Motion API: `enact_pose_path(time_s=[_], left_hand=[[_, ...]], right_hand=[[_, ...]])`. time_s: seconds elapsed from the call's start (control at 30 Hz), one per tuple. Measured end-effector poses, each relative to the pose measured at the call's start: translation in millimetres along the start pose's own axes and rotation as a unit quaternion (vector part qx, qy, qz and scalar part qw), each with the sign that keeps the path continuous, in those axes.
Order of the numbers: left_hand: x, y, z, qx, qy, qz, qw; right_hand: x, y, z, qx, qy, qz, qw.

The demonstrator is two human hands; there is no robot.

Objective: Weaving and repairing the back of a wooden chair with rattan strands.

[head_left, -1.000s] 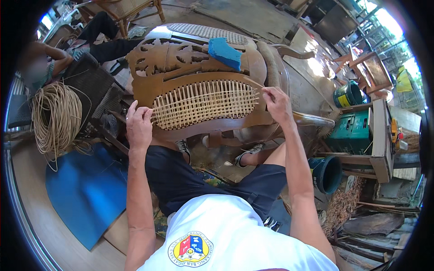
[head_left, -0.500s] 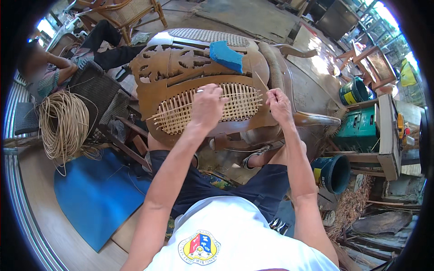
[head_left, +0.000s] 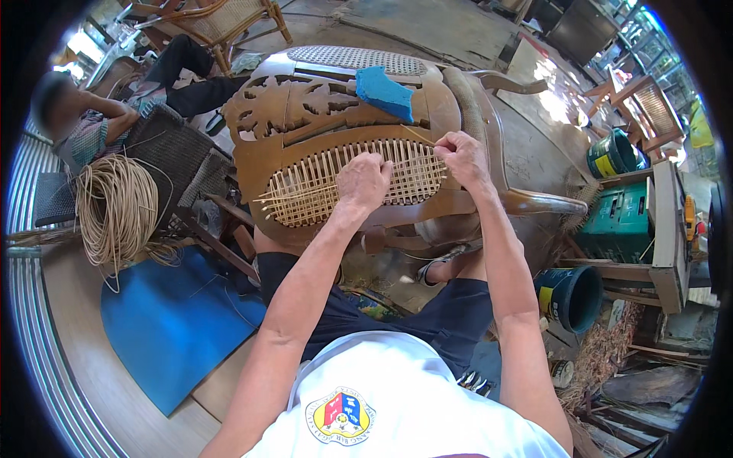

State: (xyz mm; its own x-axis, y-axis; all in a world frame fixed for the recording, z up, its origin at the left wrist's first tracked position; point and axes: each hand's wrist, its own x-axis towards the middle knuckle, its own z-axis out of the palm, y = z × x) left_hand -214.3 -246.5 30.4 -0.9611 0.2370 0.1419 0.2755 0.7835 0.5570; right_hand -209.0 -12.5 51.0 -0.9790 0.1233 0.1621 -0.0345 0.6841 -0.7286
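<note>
A carved brown wooden chair frame (head_left: 336, 136) lies before my knees, its oval opening filled with a half-woven cane panel (head_left: 305, 187). My left hand (head_left: 363, 182) rests over the middle of the weave with its fingers curled; what they grip, if anything, is hidden beneath them. At the panel's right end, my right hand (head_left: 463, 159) pinches a thin cane strand (head_left: 417, 136), whose free end sticks out up and to the left over the wood. Loose strand ends jut past the weave's left edge. A blue foam-like piece (head_left: 385, 95) sits on the carved part just beyond.
At the left, a coil of cane (head_left: 118, 206) hangs by a dark woven chair, above a blue sheet (head_left: 172, 328). A person (head_left: 95, 122) sits behind it. On the right are a green crate (head_left: 615, 221), dark buckets (head_left: 569, 298) and a wooden stand (head_left: 668, 237).
My left hand has slid right along the weave, its fingers now more curled. My right hand has come slightly left and up, and the strand in it has tilted flatter.
</note>
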Motion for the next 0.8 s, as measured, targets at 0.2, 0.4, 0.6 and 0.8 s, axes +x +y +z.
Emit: enact_pose_path(time_s=[0.2, 0.4, 0.6, 0.8], left_hand=[[-5.8, -5.8, 8.2, 0.022, 0.069, 0.039, 0.997], [-4.2, -7.3, 4.3, -0.004, 0.052, 0.031, 0.998], [-4.3, -7.1, 4.0, -0.008, 0.056, 0.025, 0.998], [-3.9, -0.9, -1.2, 0.006, 0.036, 0.028, 0.999]], right_hand=[[2.4, -0.2, -9.1, -0.091, -0.048, -0.113, 0.988], [11.6, -13.7, -18.0, -0.216, -0.124, -0.201, 0.948], [17.7, -15.7, -18.0, -0.327, -0.165, -0.3, 0.881], [25.2, -18.6, -17.6, -0.367, -0.194, -0.298, 0.86]])
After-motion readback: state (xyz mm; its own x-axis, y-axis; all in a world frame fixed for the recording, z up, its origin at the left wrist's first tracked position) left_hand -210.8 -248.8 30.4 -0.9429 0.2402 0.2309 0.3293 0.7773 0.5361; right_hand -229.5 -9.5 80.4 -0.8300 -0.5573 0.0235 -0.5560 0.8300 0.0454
